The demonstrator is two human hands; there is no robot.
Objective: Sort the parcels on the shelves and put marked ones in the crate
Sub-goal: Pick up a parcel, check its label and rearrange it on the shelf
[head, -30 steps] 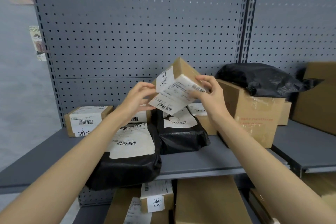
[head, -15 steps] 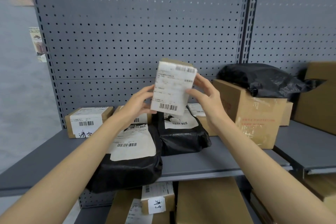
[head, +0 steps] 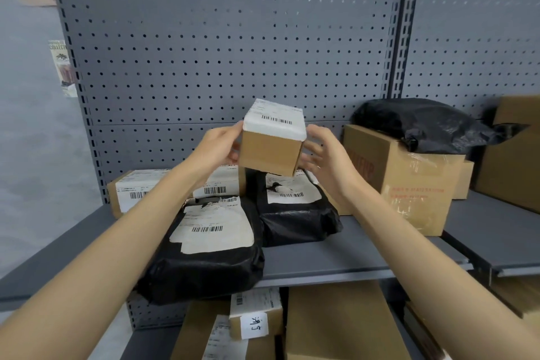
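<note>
A small brown cardboard parcel [head: 270, 152] with a white barcode label on its top face is held above the grey shelf [head: 336, 260]. My left hand [head: 217, 147] grips its left side and my right hand [head: 321, 159] holds its right side. A plain brown face points toward me. Below it on the shelf lie two black poly-bag parcels [head: 210, 251] [head: 295, 213] with white labels, and small labelled boxes [head: 131, 193] stand behind them. No crate is in view.
A large brown box [head: 409, 184] stands at right with a black bag [head: 420, 123] on top. Another carton [head: 514, 152] sits at far right. On the lower shelf are brown boxes [head: 342, 324] and a small box with a handwritten mark [head: 255, 313]. Pegboard [head: 222, 47] backs the shelf.
Both hands have turned the small parcel: its label faced me half a second ago, and now the label lies on top with a plain brown side toward me.
</note>
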